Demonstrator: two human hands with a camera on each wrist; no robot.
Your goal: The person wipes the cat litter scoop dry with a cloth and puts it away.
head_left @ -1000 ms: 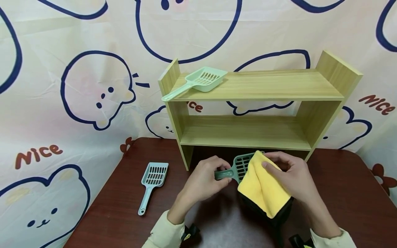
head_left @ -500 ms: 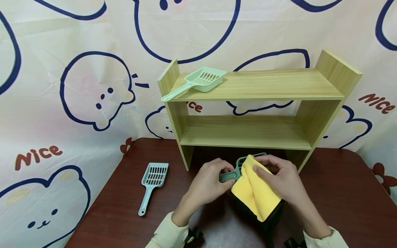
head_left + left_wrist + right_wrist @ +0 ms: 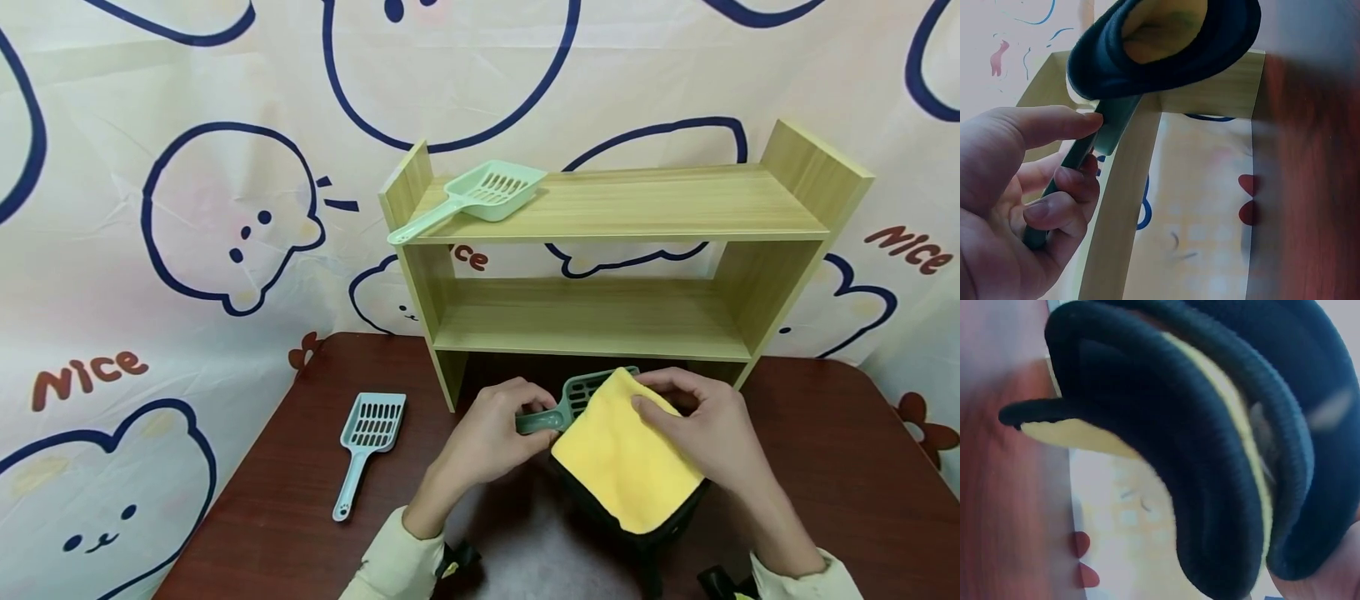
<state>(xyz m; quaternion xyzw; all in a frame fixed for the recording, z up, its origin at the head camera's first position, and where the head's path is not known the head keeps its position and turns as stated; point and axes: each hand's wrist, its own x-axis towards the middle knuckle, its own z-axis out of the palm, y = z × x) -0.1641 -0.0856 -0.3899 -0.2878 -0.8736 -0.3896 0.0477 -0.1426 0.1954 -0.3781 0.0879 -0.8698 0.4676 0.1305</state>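
My left hand (image 3: 491, 433) grips the handle of a dark green slotted litter scoop (image 3: 576, 398), held above the table in front of the shelf. In the left wrist view, thumb and curled fingers close round that green handle (image 3: 1116, 125). A cleaning cloth (image 3: 630, 458), yellow on one side and dark on the other, drapes over much of the scoop's head. My right hand (image 3: 705, 425) pinches the cloth near its upper edge at the scoop's far end. The right wrist view is filled by dark folds of the cloth (image 3: 1216, 462), with a bit of the hand (image 3: 1329, 569) at lower right.
A pale blue litter scoop (image 3: 371, 433) lies on the dark red-brown table (image 3: 277, 500) to the left. On top of the wooden shelf (image 3: 660, 200) rests a light green litter scoop (image 3: 491, 192). A cartoon-printed curtain (image 3: 225, 358) hangs behind.
The cloth and right hand shifted left over the scoop, then back right. The scoop tilted and returned, its slots showing again. The cloth now spreads wider and flatter.
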